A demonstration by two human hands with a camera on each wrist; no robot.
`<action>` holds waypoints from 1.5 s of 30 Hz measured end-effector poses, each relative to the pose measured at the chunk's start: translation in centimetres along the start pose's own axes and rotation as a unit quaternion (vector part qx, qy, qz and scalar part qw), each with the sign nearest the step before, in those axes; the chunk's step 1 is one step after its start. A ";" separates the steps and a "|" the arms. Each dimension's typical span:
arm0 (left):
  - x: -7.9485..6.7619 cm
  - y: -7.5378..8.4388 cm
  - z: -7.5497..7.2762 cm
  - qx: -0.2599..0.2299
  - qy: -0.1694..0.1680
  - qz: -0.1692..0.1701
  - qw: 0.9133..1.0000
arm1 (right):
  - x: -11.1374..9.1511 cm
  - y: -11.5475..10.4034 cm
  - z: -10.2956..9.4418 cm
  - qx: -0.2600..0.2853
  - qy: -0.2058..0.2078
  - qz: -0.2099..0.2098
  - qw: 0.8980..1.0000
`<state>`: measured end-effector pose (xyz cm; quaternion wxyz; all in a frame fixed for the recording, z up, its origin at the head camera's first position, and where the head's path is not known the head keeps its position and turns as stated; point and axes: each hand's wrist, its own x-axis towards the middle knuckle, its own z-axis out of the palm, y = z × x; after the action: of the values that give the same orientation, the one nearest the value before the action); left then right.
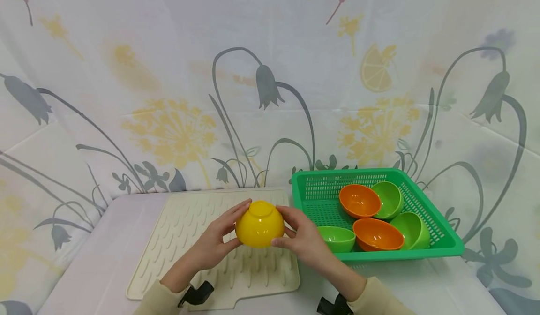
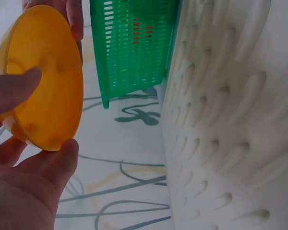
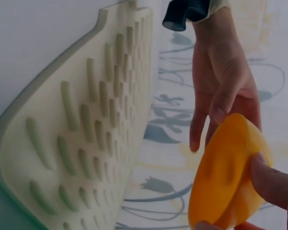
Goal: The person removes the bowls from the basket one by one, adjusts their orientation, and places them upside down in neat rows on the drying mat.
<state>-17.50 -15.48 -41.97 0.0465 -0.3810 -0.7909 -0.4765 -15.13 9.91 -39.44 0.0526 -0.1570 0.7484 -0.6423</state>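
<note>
A glossy yellow bowl (image 1: 260,226) is upside down in the head view, its foot ring uppermost. My left hand (image 1: 215,240) grips it from the left and my right hand (image 1: 305,237) from the right, each with thumb and fingers at the side. Beneath the bowl lies a cream drying mat (image 1: 181,240) with raised ridges, and a gap shows between them in both wrist views. The left wrist view looks into the hollow of the bowl (image 2: 50,91), where the left thumb overlaps it. In the right wrist view the right thumb (image 3: 271,179) presses the bowl's outer side.
To the right of the mat stands a green plastic basket (image 1: 310,205). It contains orange bowls (image 1: 360,201) and light green bowls (image 1: 411,230), several tilted against each other. A white cloth printed with flowers (image 1: 270,132) hangs behind the white table (image 1: 97,258).
</note>
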 end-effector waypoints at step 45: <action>-3.2 -4.7 -3.5 0.085 0.227 -0.112 0.964 | 8.3 4.0 9.2 0.085 0.077 0.061 0.992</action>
<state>-19.28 -21.27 -44.84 0.2034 -0.1665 -0.8349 -0.4837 -21.05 -0.81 -43.88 0.0474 -0.0564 0.7013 -0.7091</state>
